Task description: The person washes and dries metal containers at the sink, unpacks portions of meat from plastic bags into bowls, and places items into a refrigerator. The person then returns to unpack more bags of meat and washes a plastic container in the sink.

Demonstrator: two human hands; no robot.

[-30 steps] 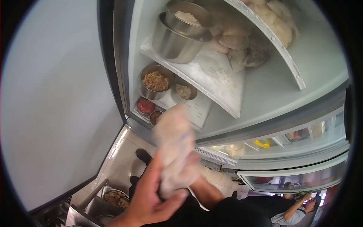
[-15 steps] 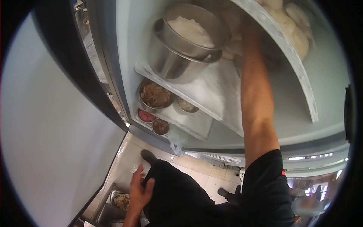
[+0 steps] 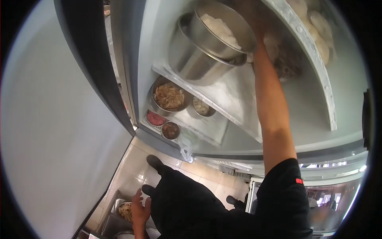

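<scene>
My right arm [image 3: 273, 103] reaches deep into the open fridge, past the steel pots on the upper shelf. In the shadow at the back, my right hand [image 3: 258, 28] is dark and blurred beside a steel bowl [image 3: 248, 38] of pale, whitish food; its fingers cannot be made out. That bowl rests tilted on a larger steel pot [image 3: 191, 63]. Close to the arm, on its right, lies a dark bagged item [image 3: 288, 65]. Low by my leg, my left hand [image 3: 141, 210] hangs open and holds nothing, near a metal pan of pale food pieces [image 3: 125, 211].
Below are a bowl of pale strips [image 3: 169, 96], a bowl of white pieces [image 3: 201, 106], a pink-red meat bowl [image 3: 155, 118] and a brown-chunk bowl [image 3: 171, 130]. Pale bagged food [image 3: 318, 32] sits on a higher shelf [image 3: 314, 51]. The fridge door [image 3: 59, 131] stands open at left.
The view has shifted, so the pots and bowls appear farther right. My right arm stays inside the fridge. My left hand has dropped a little lower and remains open.
</scene>
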